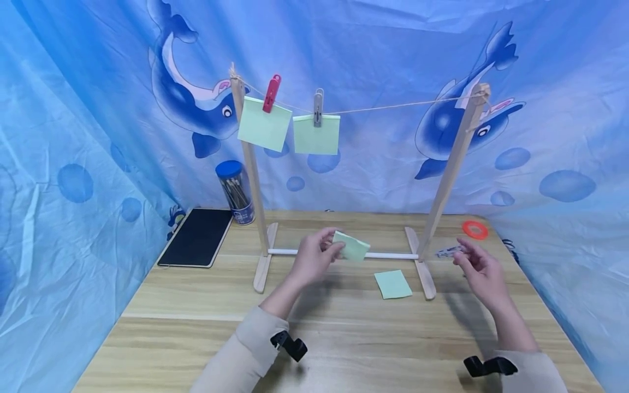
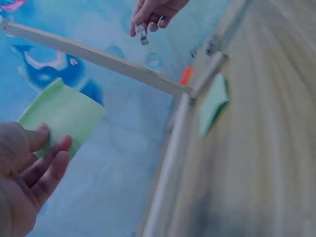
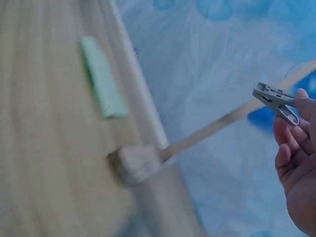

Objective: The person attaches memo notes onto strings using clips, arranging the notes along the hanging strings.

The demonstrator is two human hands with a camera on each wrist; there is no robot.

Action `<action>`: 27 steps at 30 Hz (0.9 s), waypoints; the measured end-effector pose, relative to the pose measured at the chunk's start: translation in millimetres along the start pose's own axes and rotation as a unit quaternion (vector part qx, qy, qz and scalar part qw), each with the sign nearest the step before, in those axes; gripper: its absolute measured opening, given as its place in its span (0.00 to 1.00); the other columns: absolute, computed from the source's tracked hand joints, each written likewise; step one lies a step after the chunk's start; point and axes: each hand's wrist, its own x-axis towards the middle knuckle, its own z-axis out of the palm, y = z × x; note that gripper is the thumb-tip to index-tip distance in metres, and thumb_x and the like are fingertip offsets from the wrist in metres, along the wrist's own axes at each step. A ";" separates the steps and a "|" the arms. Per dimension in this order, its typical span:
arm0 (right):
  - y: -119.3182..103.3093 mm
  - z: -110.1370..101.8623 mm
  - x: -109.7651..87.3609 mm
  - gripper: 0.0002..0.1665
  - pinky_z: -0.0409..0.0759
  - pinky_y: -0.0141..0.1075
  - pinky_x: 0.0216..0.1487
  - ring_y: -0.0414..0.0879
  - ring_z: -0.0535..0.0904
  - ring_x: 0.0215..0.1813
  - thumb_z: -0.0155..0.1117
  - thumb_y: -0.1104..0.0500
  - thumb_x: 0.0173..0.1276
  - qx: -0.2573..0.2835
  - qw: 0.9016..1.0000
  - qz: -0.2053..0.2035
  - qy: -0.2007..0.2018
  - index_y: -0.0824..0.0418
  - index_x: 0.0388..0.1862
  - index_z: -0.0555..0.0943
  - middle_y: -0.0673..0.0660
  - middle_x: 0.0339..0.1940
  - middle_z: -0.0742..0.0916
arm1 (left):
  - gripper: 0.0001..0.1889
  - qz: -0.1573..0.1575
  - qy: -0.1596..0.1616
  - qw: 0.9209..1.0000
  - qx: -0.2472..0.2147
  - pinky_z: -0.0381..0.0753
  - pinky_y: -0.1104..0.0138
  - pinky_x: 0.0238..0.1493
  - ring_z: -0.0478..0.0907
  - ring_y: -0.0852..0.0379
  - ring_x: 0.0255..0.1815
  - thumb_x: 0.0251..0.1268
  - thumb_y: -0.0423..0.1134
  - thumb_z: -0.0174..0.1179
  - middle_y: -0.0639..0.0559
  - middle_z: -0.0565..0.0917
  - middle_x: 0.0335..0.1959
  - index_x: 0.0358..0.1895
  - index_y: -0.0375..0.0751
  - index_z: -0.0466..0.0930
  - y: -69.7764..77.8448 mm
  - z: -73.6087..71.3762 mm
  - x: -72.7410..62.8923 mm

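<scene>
Between thumb and fingers, my left hand [image 1: 314, 256] pinches a green sticky note [image 1: 352, 247], held above the table near the middle of the wooden stand. The left wrist view shows the same note [image 2: 64, 113] with a fold along one edge. My right hand [image 1: 484, 275] pinches a grey clothespin [image 1: 448, 251] by its handle end, to the right of the stand; its jaws point left, with nothing between them. Another green sticky note [image 1: 393, 284] lies on the table between the hands. On the string [image 1: 393, 106] hang two more notes, one under a red clothespin [image 1: 272, 94], one under a grey clothespin [image 1: 318, 108].
The stand has a left post [image 1: 253, 174], a right post [image 1: 454, 169] and a white crossbar [image 1: 393, 255] low down. A dark tablet [image 1: 196, 238] and a blue-lidded jar [image 1: 236, 191] stand back left. An orange ring [image 1: 475, 230] lies back right. Behind hangs a blue curtain [image 1: 373, 60].
</scene>
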 end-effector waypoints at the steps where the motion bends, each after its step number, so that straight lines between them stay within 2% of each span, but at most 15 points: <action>1: -11.3 0.1 2.6 0.19 0.72 0.24 0.22 0.30 0.75 0.27 0.59 0.75 0.72 0.004 1.000 -0.011 0.004 0.79 0.60 0.75 0.47 0.28 0.84 | 0.09 0.007 0.008 1.000 -0.008 0.89 0.56 0.32 0.87 0.48 0.30 0.71 0.28 0.61 0.42 0.88 0.36 0.51 0.32 0.83 4.6 -1.2 2.7; 4: -41.9 -1.6 10.6 0.16 0.69 0.28 0.18 0.33 0.71 0.22 0.58 0.78 0.70 0.011 0.999 -0.047 0.004 0.80 0.56 0.77 0.49 0.25 0.81 | 0.08 0.024 0.028 0.999 -0.029 0.89 0.59 0.32 0.87 0.44 0.33 0.73 0.28 0.59 0.41 0.88 0.35 0.48 0.30 0.84 15.6 -5.1 10.3; 7: -58.4 -3.2 20.2 0.18 0.67 0.30 0.18 0.36 0.68 0.22 0.56 0.79 0.70 0.019 0.995 -0.101 -0.008 0.81 0.57 0.77 0.51 0.27 0.78 | 0.09 0.036 0.045 0.997 -0.047 0.89 0.64 0.32 0.86 0.41 0.34 0.74 0.28 0.57 0.40 0.87 0.34 0.49 0.29 0.85 24.7 -8.7 16.7; 11: -62.2 -2.2 35.8 0.19 0.66 0.29 0.20 0.36 0.69 0.22 0.57 0.81 0.68 0.030 0.991 -0.132 -0.004 0.82 0.58 0.77 0.47 0.31 0.80 | 0.10 0.035 0.073 0.994 -0.080 0.89 0.63 0.37 0.87 0.44 0.34 0.73 0.29 0.60 0.39 0.87 0.35 0.51 0.28 0.84 36.0 -10.4 23.9; 14: -65.0 -0.5 48.5 0.20 0.66 0.29 0.19 0.37 0.70 0.23 0.58 0.80 0.68 0.073 0.989 -0.129 -0.014 0.79 0.58 0.78 0.46 0.31 0.81 | 0.09 0.037 0.105 0.989 -0.093 0.90 0.57 0.40 0.87 0.46 0.34 0.71 0.30 0.62 0.39 0.88 0.35 0.48 0.28 0.85 43.2 -10.0 29.0; 16: -71.2 -0.1 57.1 0.20 0.66 0.29 0.19 0.37 0.70 0.22 0.57 0.80 0.69 0.118 0.982 -0.140 -0.039 0.78 0.60 0.77 0.48 0.29 0.82 | 0.08 0.042 0.127 0.986 -0.101 0.90 0.55 0.40 0.88 0.45 0.33 0.71 0.30 0.62 0.39 0.88 0.35 0.46 0.28 0.85 48.1 -9.5 31.5; 18: -81.0 0.0 65.9 0.21 0.72 0.27 0.20 0.38 0.75 0.24 0.55 0.79 0.71 0.176 0.970 -0.149 -0.072 0.77 0.62 0.76 0.51 0.30 0.85 | 0.07 0.050 0.141 0.983 -0.106 0.90 0.56 0.40 0.88 0.45 0.34 0.71 0.30 0.62 0.39 0.88 0.36 0.45 0.29 0.85 53.3 -9.2 33.4; 22: -103.0 2.0 81.5 0.22 0.86 0.28 0.35 0.40 0.87 0.35 0.52 0.80 0.72 0.261 0.946 -0.159 -0.109 0.77 0.64 0.75 0.58 0.41 0.89 | 0.07 0.055 0.158 0.979 -0.114 0.89 0.63 0.40 0.89 0.46 0.36 0.71 0.29 0.63 0.39 0.89 0.36 0.46 0.29 0.86 62.0 -9.2 36.9; 24: -113.0 4.2 87.7 0.21 0.87 0.32 0.39 0.43 0.89 0.40 0.53 0.79 0.72 0.279 0.941 -0.157 -0.110 0.77 0.63 0.75 0.59 0.46 0.89 | 0.08 0.053 0.161 0.978 -0.120 0.89 0.65 0.41 0.89 0.46 0.38 0.70 0.29 0.63 0.39 0.89 0.36 0.46 0.28 0.86 65.0 -9.4 38.9; 27: -124.4 6.9 95.1 0.19 0.87 0.32 0.39 0.43 0.89 0.40 0.53 0.77 0.73 0.269 0.944 -0.163 -0.103 0.75 0.61 0.77 0.57 0.43 0.90 | 0.08 0.051 0.158 0.976 -0.138 0.89 0.64 0.40 0.89 0.42 0.39 0.70 0.29 0.63 0.38 0.89 0.38 0.46 0.29 0.86 69.5 -9.9 41.0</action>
